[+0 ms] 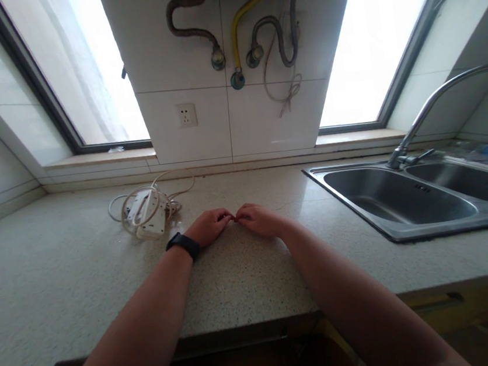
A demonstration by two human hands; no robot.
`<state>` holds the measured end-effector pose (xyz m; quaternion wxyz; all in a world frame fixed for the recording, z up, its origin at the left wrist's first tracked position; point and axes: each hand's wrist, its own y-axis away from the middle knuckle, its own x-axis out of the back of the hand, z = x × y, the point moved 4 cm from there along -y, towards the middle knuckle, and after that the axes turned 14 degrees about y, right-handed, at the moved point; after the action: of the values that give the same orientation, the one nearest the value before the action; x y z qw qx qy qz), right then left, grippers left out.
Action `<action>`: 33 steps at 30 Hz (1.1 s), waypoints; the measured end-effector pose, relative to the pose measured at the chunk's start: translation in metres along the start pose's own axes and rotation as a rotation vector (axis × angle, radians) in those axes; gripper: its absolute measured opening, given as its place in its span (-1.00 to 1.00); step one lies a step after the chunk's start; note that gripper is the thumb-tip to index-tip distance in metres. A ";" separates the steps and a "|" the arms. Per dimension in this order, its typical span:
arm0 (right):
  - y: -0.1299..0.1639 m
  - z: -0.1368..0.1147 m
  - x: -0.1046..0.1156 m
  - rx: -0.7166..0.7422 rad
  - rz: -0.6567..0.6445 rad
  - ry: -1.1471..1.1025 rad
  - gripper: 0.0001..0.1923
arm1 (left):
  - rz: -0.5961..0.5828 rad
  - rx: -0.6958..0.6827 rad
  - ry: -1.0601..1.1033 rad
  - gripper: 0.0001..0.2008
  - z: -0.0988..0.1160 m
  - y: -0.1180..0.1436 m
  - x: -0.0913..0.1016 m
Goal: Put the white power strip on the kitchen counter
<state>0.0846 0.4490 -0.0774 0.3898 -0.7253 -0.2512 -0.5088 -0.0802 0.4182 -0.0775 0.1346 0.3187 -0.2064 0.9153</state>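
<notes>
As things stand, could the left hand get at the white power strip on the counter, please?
Probably yes: the left hand rests on the countertop just beside the power strip, with only bare counter and its loose cord between them.

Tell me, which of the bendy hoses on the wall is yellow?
The middle hose is the yellow one. It hangs between two grey ribbed hoses, one to its left and one to its right.

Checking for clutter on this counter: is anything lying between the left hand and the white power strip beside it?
Nothing visible: bare countertop separates the left hand from the power strip with its coiled cable.
</notes>
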 end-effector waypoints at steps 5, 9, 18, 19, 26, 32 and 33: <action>0.000 -0.001 0.001 -0.016 -0.014 -0.003 -0.78 | -0.003 0.008 0.002 -0.69 0.001 0.000 0.000; 0.000 -0.002 0.001 -0.009 -0.005 0.000 -0.79 | -0.003 0.012 0.003 -0.68 0.001 0.000 0.000; -0.001 -0.003 0.001 -0.011 -0.007 0.003 -0.78 | 0.006 0.020 0.005 -0.68 -0.002 0.000 0.000; -0.001 -0.003 0.001 -0.010 -0.007 0.002 -0.78 | 0.008 0.023 0.005 -0.68 -0.003 0.000 0.000; 0.000 0.000 -0.001 -0.004 0.021 -0.016 -0.76 | 0.008 0.023 -0.011 -0.68 -0.003 0.000 0.000; 0.001 -0.003 0.001 0.005 0.021 -0.018 -0.74 | 0.011 0.031 -0.019 -0.68 -0.006 -0.001 0.000; 0.001 -0.004 0.002 0.004 0.020 -0.018 -0.74 | 0.013 0.030 -0.018 -0.68 -0.006 -0.001 0.000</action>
<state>0.0843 0.4452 -0.0752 0.3940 -0.7314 -0.2486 -0.4979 -0.0829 0.4223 -0.0815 0.1218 0.3274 -0.1959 0.9163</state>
